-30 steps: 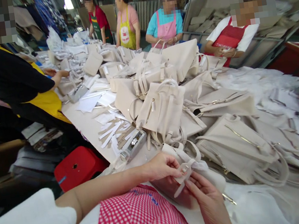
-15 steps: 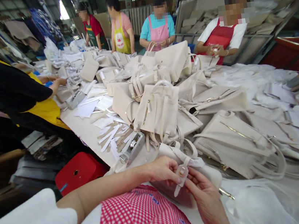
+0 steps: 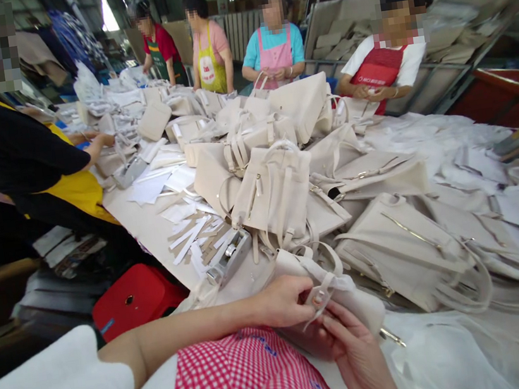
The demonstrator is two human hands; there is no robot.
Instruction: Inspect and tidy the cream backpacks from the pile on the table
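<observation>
A cream bag (image 3: pixel 367 305) lies at the table's near edge, right in front of my body. My left hand (image 3: pixel 286 302) comes in from the left with bent fingers and pinches the bag's small strap tab (image 3: pixel 320 298), which has a metal fitting on it. Close against the tab's lower right, my right hand (image 3: pixel 353 341) has its thumb and fingers together on the strap's lower end; its fingertips are partly hidden. A looped handle (image 3: pixel 332 258) of the bag rises just beyond both hands.
Beyond the bag is a heap of cream bags (image 3: pixel 273 192). A tape dispenser (image 3: pixel 229 256) stands left of it, near paper strips (image 3: pixel 193 241). A red stool (image 3: pixel 134 300) is beside the table. Clear plastic (image 3: pixel 452 348) lies at right. Several people stand around the table.
My left fingers have curled in closer around the tab, and the tab has tilted. My right hand has shifted slightly down, its fingers drawn closer together.
</observation>
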